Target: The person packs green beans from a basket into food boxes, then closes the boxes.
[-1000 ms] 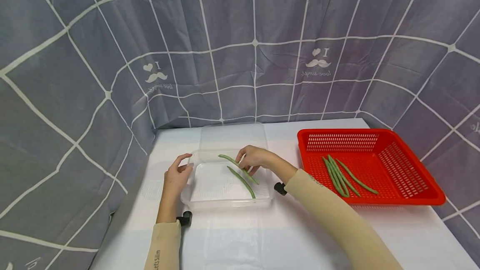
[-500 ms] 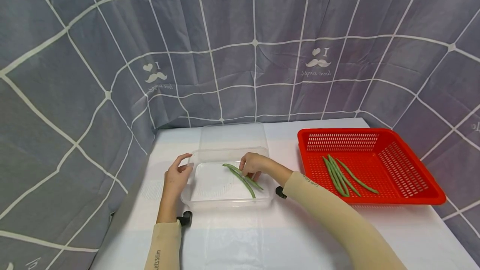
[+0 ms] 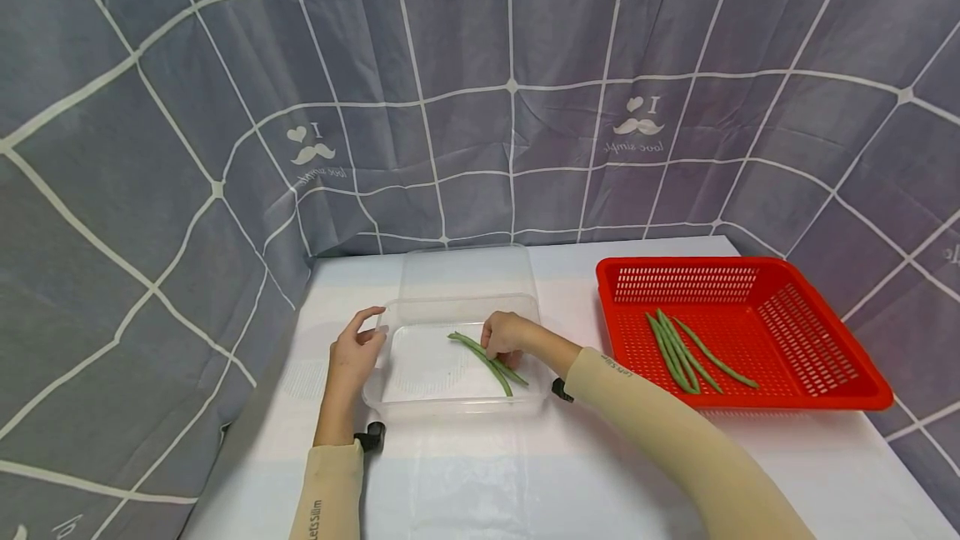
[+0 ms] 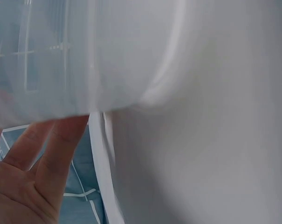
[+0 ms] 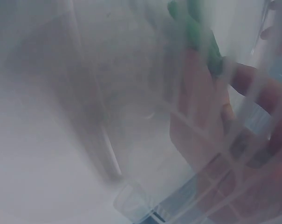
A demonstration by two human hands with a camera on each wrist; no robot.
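A clear plastic container [image 3: 442, 407] sits on the white table, with two green beans lying close together in its right half. My right hand [image 3: 508, 333] reaches inside and pinches one green bean [image 3: 514, 374] between thumb and fingers. Its ends stick out beyond the fingers, and the other bean [image 3: 500, 378] lies alongside. In the right wrist view, the container wall blurs the fingers and the green bean [image 5: 203, 39]. My left hand [image 3: 356, 354] touches the container's left side, thumb and index fingertips at the rim. In the left wrist view its fingers [image 4: 61, 149] extend straight along the outside wall.
At right stands a red perforated basket [image 3: 832, 340] holding several green beans [image 3: 678, 352]. A clear flat lid [image 3: 467, 269] lies behind the container. A grey curtain [image 3: 480, 140] with white lines surrounds the table's back and sides.
My right hand has lowered the green bean to the container's bottom, moving it right and nearer, beside the other bean. My left hand has stayed at the container's left side.
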